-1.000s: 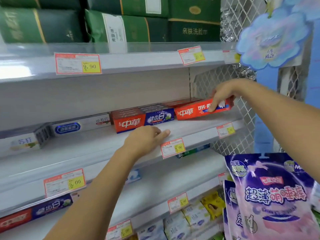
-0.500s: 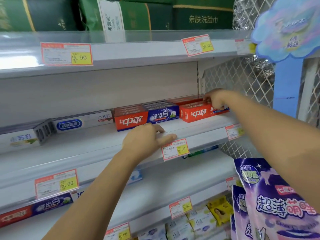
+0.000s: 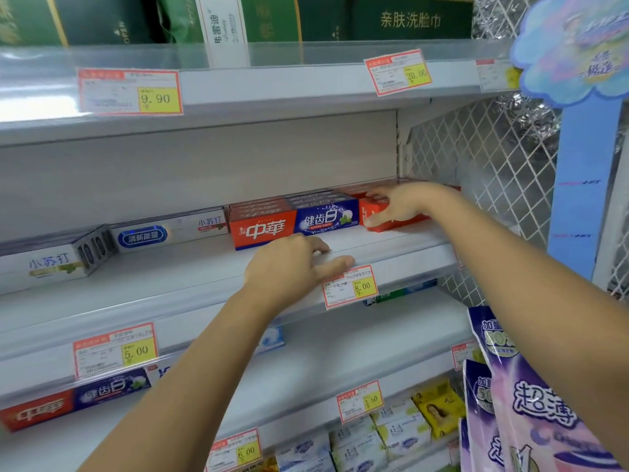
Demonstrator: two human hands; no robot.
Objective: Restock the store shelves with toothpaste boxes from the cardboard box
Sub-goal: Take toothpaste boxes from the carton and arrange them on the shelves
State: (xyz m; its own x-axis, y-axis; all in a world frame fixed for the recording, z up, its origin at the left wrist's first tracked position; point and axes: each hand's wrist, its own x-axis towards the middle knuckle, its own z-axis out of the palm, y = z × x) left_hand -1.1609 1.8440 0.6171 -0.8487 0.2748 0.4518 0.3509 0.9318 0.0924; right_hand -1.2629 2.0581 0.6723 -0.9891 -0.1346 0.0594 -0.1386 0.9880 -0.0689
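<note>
On the middle shelf [image 3: 204,277], my right hand [image 3: 401,202] grips a red toothpaste box [image 3: 376,212], fingers over its top and thumb on its front face. The box lies flat at the shelf's right end, touching a row of red-and-blue toothpaste boxes [image 3: 292,224]. Resting on the shelf's front lip just below that row is my left hand [image 3: 292,264], fingers loosely apart and holding nothing. White toothpaste boxes [image 3: 170,231] lie further left. The cardboard box is out of view.
A wire mesh panel [image 3: 490,158] closes the shelf's right side. Green packs [image 3: 408,18] fill the top shelf. Purple hanging packs [image 3: 531,403] crowd the lower right. More toothpaste [image 3: 78,400] and soap packs [image 3: 391,434] lie on the lower shelves. Price tags [image 3: 350,286] line the edges.
My right hand has pushed the red box back and left, from the shelf's front right to flat against the red-and-blue row. My left hand has stayed on the shelf lip.
</note>
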